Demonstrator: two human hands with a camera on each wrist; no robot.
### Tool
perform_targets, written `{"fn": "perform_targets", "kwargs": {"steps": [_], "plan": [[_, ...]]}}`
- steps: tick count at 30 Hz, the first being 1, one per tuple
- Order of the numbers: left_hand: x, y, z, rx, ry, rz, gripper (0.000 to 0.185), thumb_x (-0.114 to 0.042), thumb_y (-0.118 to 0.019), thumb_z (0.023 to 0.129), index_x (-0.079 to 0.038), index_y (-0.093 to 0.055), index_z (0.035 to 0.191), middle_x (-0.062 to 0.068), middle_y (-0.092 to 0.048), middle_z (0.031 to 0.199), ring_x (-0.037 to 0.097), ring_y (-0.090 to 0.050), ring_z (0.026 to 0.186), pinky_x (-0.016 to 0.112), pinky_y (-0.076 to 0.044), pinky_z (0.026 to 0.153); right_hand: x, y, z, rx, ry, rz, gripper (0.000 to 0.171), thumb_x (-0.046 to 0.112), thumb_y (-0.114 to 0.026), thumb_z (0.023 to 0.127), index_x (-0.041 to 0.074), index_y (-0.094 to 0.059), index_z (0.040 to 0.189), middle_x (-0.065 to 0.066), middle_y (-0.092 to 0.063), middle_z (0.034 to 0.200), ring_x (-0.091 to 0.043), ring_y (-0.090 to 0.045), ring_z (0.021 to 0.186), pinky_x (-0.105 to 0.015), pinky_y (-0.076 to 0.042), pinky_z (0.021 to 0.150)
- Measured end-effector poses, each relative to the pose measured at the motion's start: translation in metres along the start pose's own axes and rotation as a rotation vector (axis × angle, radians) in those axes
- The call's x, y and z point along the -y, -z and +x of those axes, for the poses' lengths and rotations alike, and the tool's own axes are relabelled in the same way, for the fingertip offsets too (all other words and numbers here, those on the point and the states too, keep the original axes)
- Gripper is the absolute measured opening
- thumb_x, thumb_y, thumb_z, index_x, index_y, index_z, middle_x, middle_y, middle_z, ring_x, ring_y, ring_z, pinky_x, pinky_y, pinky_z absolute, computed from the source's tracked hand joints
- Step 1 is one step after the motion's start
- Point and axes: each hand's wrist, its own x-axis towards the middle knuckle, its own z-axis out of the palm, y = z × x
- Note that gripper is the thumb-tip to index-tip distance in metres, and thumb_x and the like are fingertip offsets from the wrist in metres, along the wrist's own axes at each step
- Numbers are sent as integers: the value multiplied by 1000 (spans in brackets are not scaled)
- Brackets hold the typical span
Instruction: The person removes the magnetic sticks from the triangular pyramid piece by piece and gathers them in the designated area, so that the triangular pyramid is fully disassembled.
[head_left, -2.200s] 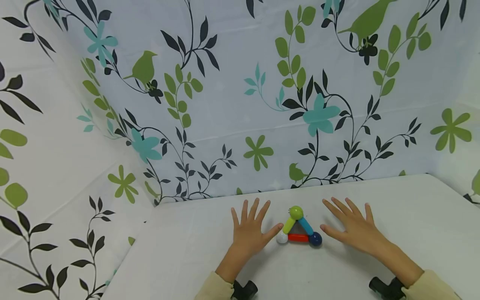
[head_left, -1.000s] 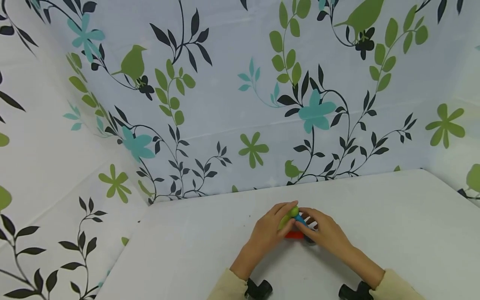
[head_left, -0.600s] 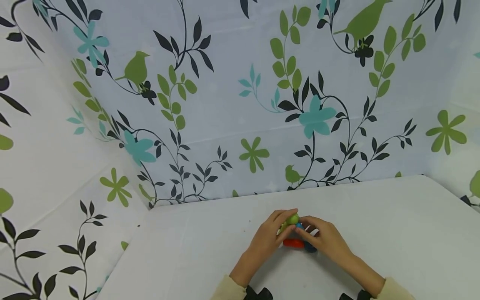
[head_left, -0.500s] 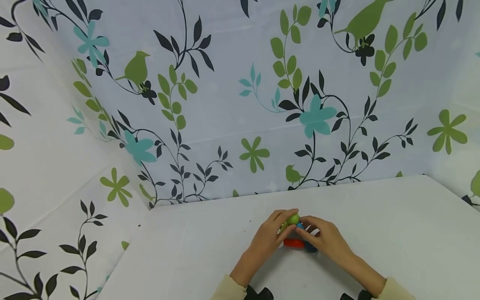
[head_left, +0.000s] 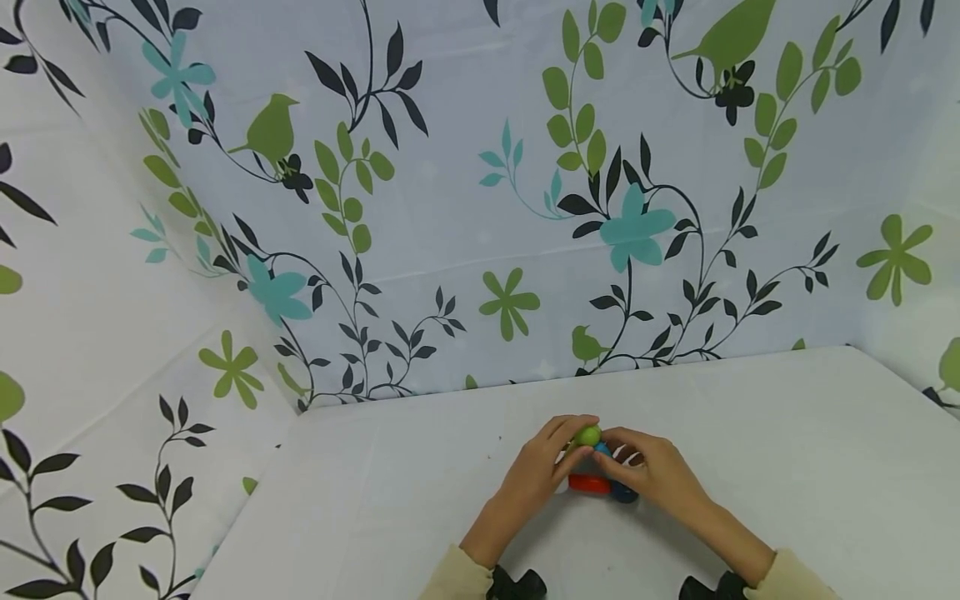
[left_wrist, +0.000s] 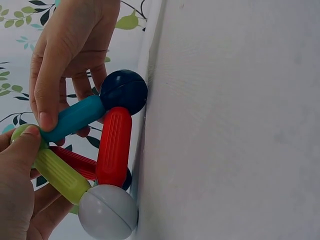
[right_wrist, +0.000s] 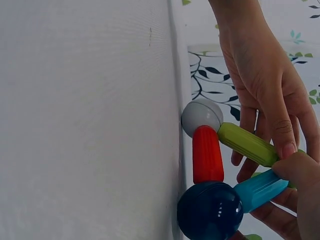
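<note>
A frame of magnetic rods and balls stands on the white table between both hands. My left hand (head_left: 528,471) pinches the lime green ball (head_left: 587,436) at its top. From the other side, my right hand (head_left: 660,471) grips the blue rod (left_wrist: 77,119) close under that ball. Lower down, a red rod (head_left: 589,483) joins the navy ball (left_wrist: 125,91) to the light grey ball (left_wrist: 107,212), and a lime rod (left_wrist: 62,177) slopes up from the grey one. Behind them in the left wrist view, a second red rod (left_wrist: 75,162) runs to another dark ball (left_wrist: 128,180), partly hidden.
The white table (head_left: 390,500) stretches out around the hands. A patterned cloth (head_left: 450,208) with leaves and birds hangs along its back edge and left side. Black wrist camera mounts (head_left: 517,583) sit at both cuffs.
Both hands, first spread flat on either side of the frame, have come together onto its top ball and blue rod. Over the last half second they have barely moved.
</note>
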Motion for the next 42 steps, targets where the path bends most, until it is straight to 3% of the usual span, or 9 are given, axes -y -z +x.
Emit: {"fn": "perform_targets", "kwargs": {"steps": [6,14,21,29,42], "plan": [[0,0,1,-15,-8,3,39,-19,-57,99,-16,-51,137,4,-56,130,16,-57,119,24,-47,97,0,2,1,-8,60,32,17,11,-72,87,11,-67,102,2,-71,90,-4,-63,72,-29,-56,65],[0,3,1,18,120,-99,43,-18,-56,99,-16,-47,141,5,-53,132,16,-57,115,21,-51,89,-2,10,0,26,-26,141,14,7,-69,88,9,-62,100,-1,-68,92,-9,-66,75,-26,-55,65],[7,3,0,-47,190,-79,41,-24,-55,100,-18,-48,140,6,-42,139,17,-57,111,29,-54,83,-3,11,2,43,-91,134,16,11,-70,88,7,-62,101,-1,-67,93,-10,-66,76,-26,-55,66],[15,3,-2,-118,265,-124,44,-14,-60,98,-15,-48,140,6,-50,132,18,-60,105,25,-54,82,-7,11,2,50,-110,118,20,10,-71,87,5,-62,104,-3,-66,92,-8,-64,73,-23,-54,66],[37,3,-13,-207,387,-186,40,-25,-55,101,-9,-48,137,8,-51,125,22,-57,108,28,-52,86,-11,11,2,14,-175,92,31,12,-70,89,5,-59,117,-5,-67,94,-8,-60,71,-23,-52,62]]}}
